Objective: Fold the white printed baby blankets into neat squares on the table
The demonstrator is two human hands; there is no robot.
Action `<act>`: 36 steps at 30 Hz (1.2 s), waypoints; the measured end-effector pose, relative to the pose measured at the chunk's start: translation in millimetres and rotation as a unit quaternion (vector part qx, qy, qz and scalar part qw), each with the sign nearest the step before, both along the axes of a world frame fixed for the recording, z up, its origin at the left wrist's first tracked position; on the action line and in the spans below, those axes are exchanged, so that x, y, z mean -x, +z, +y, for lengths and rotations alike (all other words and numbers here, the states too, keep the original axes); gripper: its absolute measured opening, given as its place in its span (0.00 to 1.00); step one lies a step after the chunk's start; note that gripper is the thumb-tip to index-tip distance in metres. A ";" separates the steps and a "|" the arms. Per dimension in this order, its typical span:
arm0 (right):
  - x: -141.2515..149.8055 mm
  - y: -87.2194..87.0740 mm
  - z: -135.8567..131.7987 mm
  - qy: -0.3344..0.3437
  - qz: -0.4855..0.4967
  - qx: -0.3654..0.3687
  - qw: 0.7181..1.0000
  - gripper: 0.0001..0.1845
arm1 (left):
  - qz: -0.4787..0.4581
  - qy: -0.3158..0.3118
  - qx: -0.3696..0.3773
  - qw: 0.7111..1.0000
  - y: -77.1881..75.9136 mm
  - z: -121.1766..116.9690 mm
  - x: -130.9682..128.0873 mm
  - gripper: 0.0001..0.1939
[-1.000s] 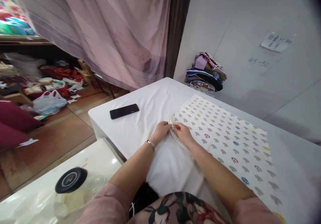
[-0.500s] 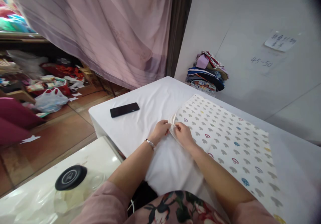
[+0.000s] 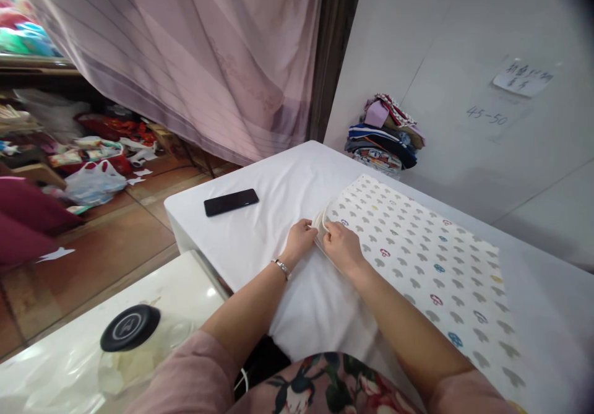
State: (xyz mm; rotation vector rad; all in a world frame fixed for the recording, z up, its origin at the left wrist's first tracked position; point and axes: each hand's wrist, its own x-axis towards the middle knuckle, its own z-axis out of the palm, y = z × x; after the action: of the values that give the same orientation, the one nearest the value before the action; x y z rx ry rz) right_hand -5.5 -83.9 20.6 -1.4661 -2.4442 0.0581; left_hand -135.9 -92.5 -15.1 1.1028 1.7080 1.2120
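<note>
A white cloth (image 3: pixel 417 253) printed with grey, red, blue and yellow motifs lies flat on the white-covered table (image 3: pixel 283 185). Its left edge is lifted and shows folded layers. My left hand (image 3: pixel 301 239), with a bracelet at the wrist, pinches that edge from the left. Close beside it, my right hand (image 3: pixel 343 245) grips the same edge with fingers curled over the layers. The fingertips of both hands nearly meet, and the exact hold between them is partly hidden.
A black phone (image 3: pixel 231 202) lies left on the table. Folded clothes (image 3: pixel 383 135) are stacked by the white wall. At lower left, a jar with a black lid (image 3: pixel 130 327) stands on a white surface (image 3: pixel 185 278). Plastic bags (image 3: pixel 95 184) lie on the floor beyond.
The hands stay at the cloth's left edge. My right-hand fingers have shifted slightly on the layers, and the lifted edge looks a little more spread.
</note>
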 end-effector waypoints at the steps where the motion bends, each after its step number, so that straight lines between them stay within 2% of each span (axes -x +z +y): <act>1: 1.1 -0.5 -0.5 0.006 -0.014 0.009 1.000 0.12 | -0.002 0.003 -0.003 1.000 0.0 0.0 -0.2 0.13; 4: 5.7 -5.1 -1.8 0.040 -0.022 0.034 0.998 0.09 | -0.018 0.002 -0.012 1.000 0.4 -0.5 0.2 0.15; 7: 7.4 -10.6 -1.1 0.055 0.026 0.039 0.997 0.09 | -0.042 -0.002 -0.008 0.999 2.3 -1.2 0.9 0.16; 14: 1.0 -19.5 5.3 0.057 0.174 0.065 0.981 0.10 | -0.105 0.004 0.000 0.994 11.8 -2.4 -2.2 0.05; 19: 2.2 -24.0 2.8 0.064 0.179 0.047 0.981 0.07 | -0.110 0.002 0.002 0.994 12.3 -2.3 -1.9 0.05; 28: -0.9 -30.8 8.2 0.080 0.252 0.056 0.963 0.09 | -0.082 -0.010 -0.005 0.997 5.4 -1.2 -0.5 0.09; 31: -1.4 -27.9 7.7 0.056 0.282 0.041 0.957 0.09 | -0.085 -0.011 -0.004 0.996 5.8 -1.3 -0.1 0.09; 36: 3.5 -25.1 5.5 0.058 0.253 0.016 0.966 0.10 | -0.068 -0.013 -0.009 0.998 5.7 -0.8 0.4 0.10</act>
State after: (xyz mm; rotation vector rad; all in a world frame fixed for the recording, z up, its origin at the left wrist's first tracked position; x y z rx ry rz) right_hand -9.0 -78.4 -4.5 -1.1410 -2.1070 0.4420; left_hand -136.3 -93.2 -9.4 1.0252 1.5784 1.2594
